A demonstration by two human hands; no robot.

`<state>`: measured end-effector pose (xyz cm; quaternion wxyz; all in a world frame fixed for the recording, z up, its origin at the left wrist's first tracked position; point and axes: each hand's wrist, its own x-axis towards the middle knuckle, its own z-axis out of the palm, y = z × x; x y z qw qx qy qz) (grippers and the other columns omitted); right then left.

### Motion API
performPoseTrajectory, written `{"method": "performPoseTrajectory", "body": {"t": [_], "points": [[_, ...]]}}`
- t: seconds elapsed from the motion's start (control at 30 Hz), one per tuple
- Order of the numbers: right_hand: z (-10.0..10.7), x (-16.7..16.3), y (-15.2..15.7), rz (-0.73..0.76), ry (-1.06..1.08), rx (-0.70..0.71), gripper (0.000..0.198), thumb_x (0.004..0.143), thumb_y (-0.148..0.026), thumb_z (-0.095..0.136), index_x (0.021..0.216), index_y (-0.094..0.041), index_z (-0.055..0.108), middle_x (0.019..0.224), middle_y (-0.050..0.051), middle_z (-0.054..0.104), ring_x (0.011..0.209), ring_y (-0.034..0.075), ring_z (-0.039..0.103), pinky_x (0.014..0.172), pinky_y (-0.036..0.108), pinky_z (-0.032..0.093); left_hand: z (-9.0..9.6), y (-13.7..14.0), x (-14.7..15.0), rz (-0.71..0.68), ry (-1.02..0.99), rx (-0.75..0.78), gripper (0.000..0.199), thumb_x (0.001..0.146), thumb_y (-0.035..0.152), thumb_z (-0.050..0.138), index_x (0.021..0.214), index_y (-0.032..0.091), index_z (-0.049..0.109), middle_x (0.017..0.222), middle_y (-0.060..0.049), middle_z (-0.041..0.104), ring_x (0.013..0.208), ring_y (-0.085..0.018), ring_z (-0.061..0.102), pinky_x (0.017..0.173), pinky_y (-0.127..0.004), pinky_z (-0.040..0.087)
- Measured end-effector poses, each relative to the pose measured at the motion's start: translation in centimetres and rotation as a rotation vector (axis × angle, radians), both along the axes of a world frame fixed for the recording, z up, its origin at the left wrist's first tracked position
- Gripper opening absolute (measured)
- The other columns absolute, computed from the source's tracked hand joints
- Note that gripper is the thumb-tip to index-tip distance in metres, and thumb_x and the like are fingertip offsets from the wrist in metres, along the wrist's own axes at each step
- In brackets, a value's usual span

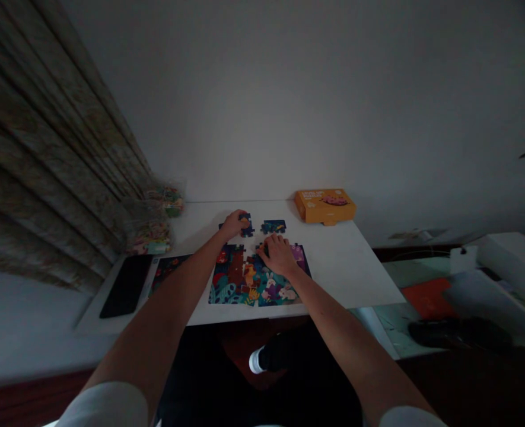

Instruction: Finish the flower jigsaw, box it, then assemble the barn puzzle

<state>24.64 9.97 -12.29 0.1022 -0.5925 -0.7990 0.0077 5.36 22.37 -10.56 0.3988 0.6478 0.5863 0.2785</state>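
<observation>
My left hand (234, 225) is closed on a small joined section of jigsaw puzzle (247, 228) at the back of the table, its fingers partly covering the pieces. Nearer me lies a larger puzzle in two parts. The left part (232, 281) shows dark leaves and a brown trunk; the right part (276, 289) has white rabbits and a purple corner. A narrow gap runs between them. My right hand (278, 254) rests over the right part's upper left, with thumb and fingers curled about pieces there. Behind it lies another loose puzzle section (273, 226).
An orange puzzle box (325, 207) stands at the white table's (346, 273) back right. Plastic bags of pieces (149, 228) sit at the left by the curtain (53, 130). A black tablet-like slab (126, 286) and a dark printed sheet (166, 270) lie at the left.
</observation>
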Motion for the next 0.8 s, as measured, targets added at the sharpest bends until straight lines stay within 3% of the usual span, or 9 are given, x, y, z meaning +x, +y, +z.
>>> {"method": "performPoseTrajectory", "body": {"t": [0.13,0.27,0.37,0.47,0.67,0.8], "points": [[-0.2,0.1,0.3,0.007,0.028,-0.036,0.045,0.106,-0.055,0.043,0.116,-0.015,0.062,0.113,0.014,0.07,0.106,0.029,0.064,0.095,0.04,0.042,-0.1,-2.2,-0.2,0.036,0.285,0.249,0.038,0.094,0.017,0.059,0.132,0.015,0.062,0.135,-0.018,0.064,0.128,-0.029,0.059,0.109,-0.04,0.043],[0.0,0.0,0.9,0.032,0.008,-0.063,0.045,0.107,-0.055,0.041,0.112,-0.017,0.065,0.113,0.015,0.071,0.107,0.029,0.066,0.095,0.04,0.043,-0.4,-7.5,-1.2,-0.138,0.617,0.465,0.031,0.102,0.035,0.052,0.123,0.019,0.068,0.131,-0.016,0.064,0.128,-0.033,0.057,0.112,-0.046,0.039],[0.3,-0.2,1.2,0.045,-0.019,-0.066,0.051,0.107,-0.058,0.038,0.11,-0.016,0.067,0.114,0.016,0.072,0.106,0.029,0.067,0.095,0.039,0.046,-0.9,-11.1,-2.3,-0.183,0.74,0.457,0.042,0.101,0.05,0.052,0.125,0.019,0.067,0.133,-0.018,0.063,0.125,-0.036,0.057,0.109,-0.049,0.039],[0.6,-0.4,1.3,0.029,-0.032,-0.083,0.062,0.105,-0.065,0.032,0.112,-0.014,0.067,0.114,0.018,0.072,0.103,0.031,0.069,0.091,0.04,0.05,-1.2,-12.9,-3.0,-0.209,0.796,0.429,0.048,0.1,0.054,0.054,0.13,0.018,0.065,0.133,-0.018,0.062,0.125,-0.037,0.054,0.107,-0.049,0.038],[1.4,-1.1,1.3,-0.029,-0.079,-0.161,0.075,0.101,-0.074,0.026,0.123,-0.014,0.066,0.11,0.021,0.075,0.097,0.032,0.074,0.084,0.04,0.054,-0.7,-12.1,-2.9,-0.165,0.824,0.363,0.043,0.1,0.051,0.052,0.122,0.017,0.066,0.123,-0.019,0.065,0.12,-0.036,0.057,0.105,-0.048,0.039],[1.7,-1.4,1.7,-0.047,-0.09,-0.196,0.081,0.101,-0.075,0.024,0.114,-0.013,0.073,0.105,0.022,0.077,0.096,0.034,0.076,0.083,0.041,0.056,-0.7,-11.0,-2.8,-0.158,0.772,0.299,0.04,0.101,0.048,0.05,0.108,0.015,0.071,0.108,-0.019,0.071,0.11,-0.036,0.064,0.102,-0.046,0.042]]}}
